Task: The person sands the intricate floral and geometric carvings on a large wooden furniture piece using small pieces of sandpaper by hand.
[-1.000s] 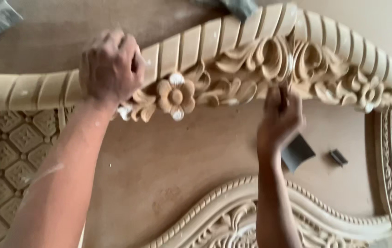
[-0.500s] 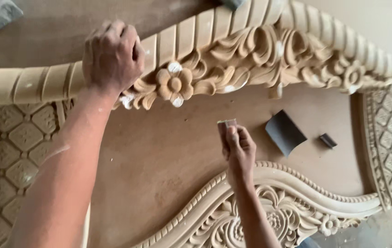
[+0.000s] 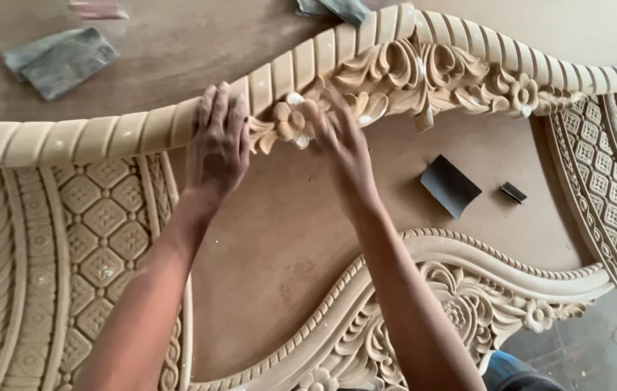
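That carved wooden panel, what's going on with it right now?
A person is working with bare hands on a large carved wooden panel. The left hand rests flat on the ribbed border, bracing it. The right hand is blurred and sits against the carved flower beside it; whether it holds anything cannot be told. A dark sheet of sandpaper and a small dark block lie loose on the plain board, and a grey cloth lies above the border.

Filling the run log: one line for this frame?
left hand: resting on ribbed moulding | right hand: on carved flower, blurred | dark sheet: lying flat on panel
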